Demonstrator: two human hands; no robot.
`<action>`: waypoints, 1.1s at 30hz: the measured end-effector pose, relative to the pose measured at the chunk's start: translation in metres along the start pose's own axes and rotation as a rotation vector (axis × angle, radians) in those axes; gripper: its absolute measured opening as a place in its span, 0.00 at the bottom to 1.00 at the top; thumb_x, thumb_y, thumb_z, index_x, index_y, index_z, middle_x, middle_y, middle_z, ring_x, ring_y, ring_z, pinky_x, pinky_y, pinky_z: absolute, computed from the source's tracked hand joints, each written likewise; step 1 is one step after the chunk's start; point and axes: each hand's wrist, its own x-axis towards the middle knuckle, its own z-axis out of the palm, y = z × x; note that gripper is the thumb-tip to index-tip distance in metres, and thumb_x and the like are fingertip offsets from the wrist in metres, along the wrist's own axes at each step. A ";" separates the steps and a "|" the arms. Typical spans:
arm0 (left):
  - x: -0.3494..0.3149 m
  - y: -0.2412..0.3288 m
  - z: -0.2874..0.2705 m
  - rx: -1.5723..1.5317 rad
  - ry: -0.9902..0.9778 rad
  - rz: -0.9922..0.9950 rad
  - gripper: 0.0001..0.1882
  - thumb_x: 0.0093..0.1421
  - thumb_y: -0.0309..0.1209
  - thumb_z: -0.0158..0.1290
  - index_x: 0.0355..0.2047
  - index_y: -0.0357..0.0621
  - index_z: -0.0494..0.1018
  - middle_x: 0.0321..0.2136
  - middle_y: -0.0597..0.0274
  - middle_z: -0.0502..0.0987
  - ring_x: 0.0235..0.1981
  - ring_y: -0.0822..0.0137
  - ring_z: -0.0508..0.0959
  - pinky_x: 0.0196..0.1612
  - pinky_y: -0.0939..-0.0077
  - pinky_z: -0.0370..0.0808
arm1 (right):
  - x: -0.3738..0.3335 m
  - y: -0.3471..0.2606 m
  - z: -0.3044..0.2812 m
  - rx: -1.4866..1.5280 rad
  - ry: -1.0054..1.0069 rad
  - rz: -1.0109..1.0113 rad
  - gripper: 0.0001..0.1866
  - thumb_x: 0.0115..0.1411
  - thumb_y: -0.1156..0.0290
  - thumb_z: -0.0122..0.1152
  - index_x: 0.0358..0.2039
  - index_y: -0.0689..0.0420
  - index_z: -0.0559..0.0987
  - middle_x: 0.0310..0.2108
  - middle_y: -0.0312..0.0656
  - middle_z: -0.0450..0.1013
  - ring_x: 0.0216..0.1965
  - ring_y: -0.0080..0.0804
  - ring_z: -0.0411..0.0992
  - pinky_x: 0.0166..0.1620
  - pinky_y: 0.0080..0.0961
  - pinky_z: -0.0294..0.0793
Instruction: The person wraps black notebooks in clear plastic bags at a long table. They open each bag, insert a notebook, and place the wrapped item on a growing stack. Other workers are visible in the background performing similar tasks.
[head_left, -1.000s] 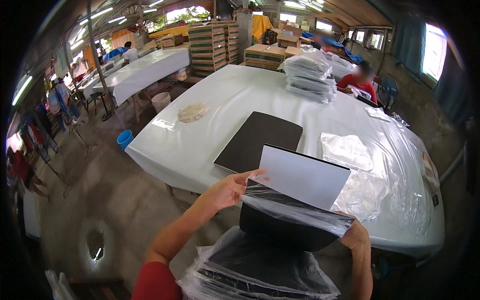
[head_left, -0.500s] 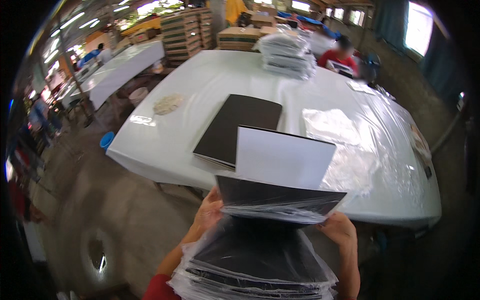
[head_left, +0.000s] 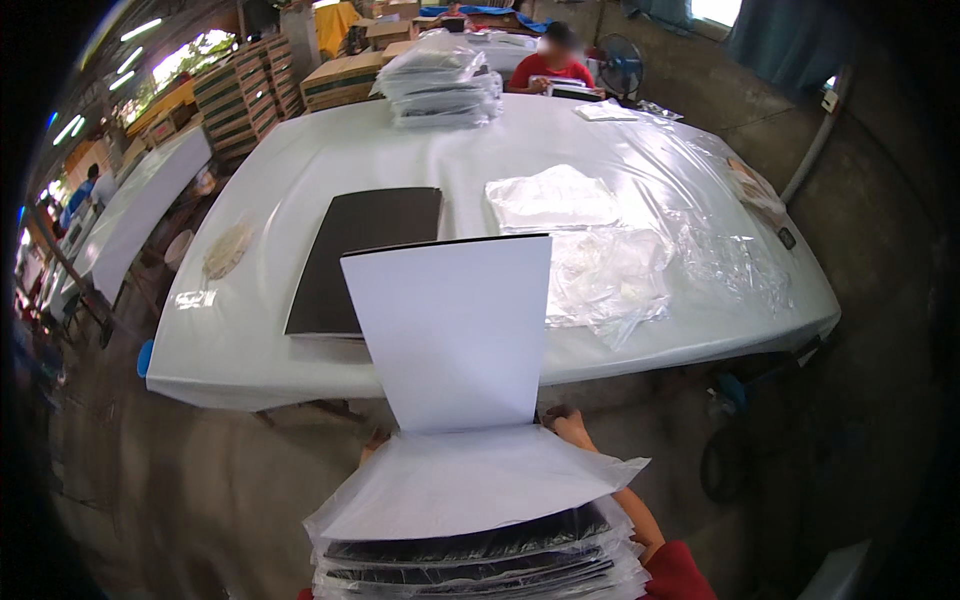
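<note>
A large white board (head_left: 455, 335) with a thin black edge stands upright in front of me. Below it, a white panel in a clear plastic sleeve (head_left: 470, 490) lies on top of a stack of black, plastic-wrapped flat pieces (head_left: 480, 560). My right hand (head_left: 568, 427) is at the board's lower right corner, fingers curled at its edge. Only a sliver of my left hand (head_left: 376, 443) shows by the lower left corner; the board and sleeve hide its fingers. Beyond the board, a pile of black boards (head_left: 375, 235) lies on the white-covered table (head_left: 250, 340).
Clear plastic sleeves (head_left: 605, 270) lie right of the black pile. A round beige piece (head_left: 228, 251) is at the table's left. Wrapped stacks (head_left: 440, 85) stand at the far edge, near a person in red (head_left: 553, 68). Cartons (head_left: 240, 95) are piled behind, with a fan (head_left: 620, 65) at the right.
The black panel held in front now no longer shows; a white panel lies over the stack, and the white board stands taller. My view has turned right, shifting the table leftward.
</note>
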 end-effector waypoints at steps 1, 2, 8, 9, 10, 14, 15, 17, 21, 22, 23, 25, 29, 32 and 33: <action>0.003 0.001 -0.005 -0.002 0.013 -0.004 0.31 0.51 0.14 0.46 0.58 0.35 0.59 0.39 0.57 0.73 0.39 0.66 0.73 0.45 0.72 0.71 | 0.020 0.016 -0.007 -0.148 0.024 -0.115 0.12 0.49 0.72 0.61 0.31 0.67 0.76 0.28 0.47 0.75 0.30 0.27 0.71 0.33 0.26 0.70; 0.005 0.007 -0.008 0.006 0.016 -0.009 0.31 0.51 0.14 0.46 0.57 0.35 0.59 0.39 0.57 0.73 0.38 0.67 0.73 0.45 0.72 0.71 | 0.029 0.024 -0.014 -0.296 0.062 -0.220 0.11 0.49 0.72 0.61 0.31 0.67 0.76 0.27 0.47 0.74 0.29 0.26 0.70 0.33 0.26 0.69; -0.033 0.099 -0.007 0.488 0.076 0.188 0.29 0.51 0.16 0.47 0.56 0.34 0.61 0.43 0.55 0.73 0.42 0.65 0.73 0.49 0.73 0.68 | 0.023 -0.118 -0.063 -0.660 0.659 -0.921 0.05 0.49 0.81 0.56 0.29 0.60 0.75 0.22 0.41 0.70 0.29 0.43 0.70 0.41 0.32 0.67; -0.040 0.118 -0.001 0.628 0.075 0.240 0.28 0.52 0.16 0.48 0.56 0.34 0.62 0.46 0.53 0.72 0.45 0.64 0.73 0.51 0.73 0.67 | 0.034 -0.113 -0.072 -0.745 0.686 -0.965 0.07 0.48 0.82 0.55 0.30 0.60 0.74 0.22 0.42 0.69 0.29 0.43 0.69 0.41 0.33 0.66; -0.050 0.136 0.011 0.667 0.051 0.343 0.27 0.52 0.17 0.48 0.56 0.34 0.62 0.48 0.52 0.70 0.48 0.63 0.71 0.52 0.73 0.66 | 0.048 -0.106 -0.082 -0.834 0.712 -1.009 0.08 0.48 0.83 0.54 0.31 0.59 0.74 0.21 0.42 0.69 0.29 0.43 0.68 0.41 0.34 0.65; -0.097 0.205 0.080 0.779 -0.077 0.604 0.27 0.53 0.21 0.52 0.55 0.36 0.63 0.59 0.50 0.60 0.62 0.59 0.57 0.59 0.71 0.58 | 0.038 -0.144 -0.088 -0.731 0.576 -1.032 0.10 0.50 0.84 0.51 0.34 0.59 0.71 0.23 0.44 0.68 0.27 0.44 0.68 0.39 0.33 0.67; -0.102 0.219 0.094 0.854 -0.192 0.701 0.31 0.50 0.23 0.56 0.57 0.37 0.61 0.60 0.50 0.59 0.62 0.57 0.58 0.59 0.69 0.58 | 0.015 -0.167 -0.075 -0.565 0.503 -0.878 0.10 0.52 0.84 0.50 0.34 0.59 0.71 0.24 0.46 0.69 0.28 0.44 0.70 0.35 0.32 0.69; -0.100 0.238 0.132 0.906 -0.395 0.836 0.41 0.46 0.28 0.62 0.59 0.37 0.56 0.61 0.50 0.56 0.63 0.55 0.55 0.61 0.66 0.56 | -0.028 -0.208 -0.052 -0.529 0.391 -1.159 0.10 0.51 0.84 0.52 0.34 0.60 0.72 0.26 0.47 0.72 0.29 0.44 0.72 0.31 0.32 0.71; -0.082 0.233 0.213 0.831 -0.770 0.850 0.49 0.43 0.36 0.65 0.62 0.39 0.50 0.62 0.46 0.52 0.66 0.52 0.40 0.64 0.63 0.44 | -0.108 -0.268 -0.007 -0.425 -0.502 -1.081 0.08 0.48 0.80 0.63 0.31 0.60 0.75 0.26 0.44 0.74 0.26 0.38 0.73 0.30 0.24 0.70; -0.080 0.230 0.225 0.842 -0.868 0.759 0.48 0.44 0.38 0.64 0.61 0.39 0.51 0.62 0.45 0.52 0.66 0.51 0.36 0.65 0.63 0.42 | -0.124 -0.284 -0.004 -0.423 -0.533 -1.062 0.11 0.46 0.78 0.66 0.31 0.60 0.75 0.25 0.43 0.74 0.26 0.37 0.73 0.30 0.23 0.70; -0.064 0.216 0.224 0.920 -1.001 0.814 0.43 0.48 0.40 0.62 0.60 0.39 0.55 0.59 0.43 0.57 0.64 0.49 0.45 0.63 0.65 0.48 | -0.138 -0.298 -0.001 -0.423 -0.568 -1.048 0.13 0.43 0.77 0.68 0.31 0.60 0.76 0.24 0.42 0.74 0.26 0.36 0.73 0.30 0.23 0.70; -0.049 0.208 0.225 1.123 -1.155 0.575 0.33 0.54 0.44 0.57 0.56 0.40 0.62 0.53 0.45 0.65 0.57 0.51 0.61 0.59 0.70 0.57 | -0.139 -0.305 -0.002 -0.376 -0.496 -0.956 0.19 0.36 0.72 0.74 0.29 0.61 0.77 0.23 0.41 0.74 0.25 0.28 0.73 0.28 0.21 0.68; -0.048 0.209 0.204 0.988 -1.211 0.084 0.21 0.61 0.43 0.49 0.48 0.41 0.72 0.42 0.55 0.77 0.35 0.66 0.76 0.49 0.80 0.66 | -0.094 -0.294 -0.036 -0.686 -0.490 -0.734 0.13 0.39 0.78 0.71 0.27 0.63 0.77 0.20 0.37 0.70 0.22 0.22 0.67 0.27 0.19 0.66; -0.045 0.206 0.186 0.706 -1.206 0.039 0.18 0.63 0.39 0.48 0.47 0.42 0.73 0.41 0.60 0.78 0.32 0.73 0.77 0.47 0.82 0.67 | -0.061 -0.272 -0.024 -0.223 -0.363 -0.997 0.07 0.44 0.81 0.64 0.26 0.64 0.75 0.16 0.35 0.63 0.17 0.22 0.59 0.23 0.21 0.61; -0.046 0.207 0.185 0.654 -1.187 -0.009 0.17 0.63 0.37 0.48 0.48 0.42 0.73 0.42 0.60 0.77 0.33 0.73 0.77 0.47 0.82 0.68 | -0.056 -0.272 -0.019 -0.154 -0.261 -1.083 0.05 0.53 0.78 0.60 0.24 0.65 0.73 0.15 0.32 0.60 0.17 0.20 0.58 0.21 0.18 0.58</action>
